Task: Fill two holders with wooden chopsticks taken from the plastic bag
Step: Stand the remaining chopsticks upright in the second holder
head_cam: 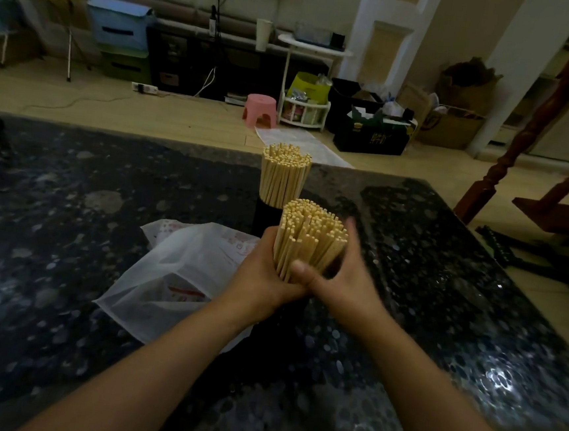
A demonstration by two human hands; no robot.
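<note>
Left hand (264, 272): wrapped round the left side of the near bundle of chopsticks (308, 239), fingers curled against the sticks, gripping them.
Right hand (343, 275): on the right side of the same bundle, thumb laid across the front of the sticks, fingers reaching up behind them; blurred, so the exact finger spread cannot be told.
Near bundle: stands upright between both hands, tips fanned out at the top; its lower end and whatever it sits in are hidden behind the hands.
Far bundle (284, 174): just beyond the hands, upright in a dark holder (266, 215), packed full.
Plastic bag (181, 275): lies crumpled and flat just left of the left hand and under the left forearm, white with red print.
Table (88, 198): dark speckled top under both arms.
Pink stool (260, 109): far beyond the hands on the floor.
</note>
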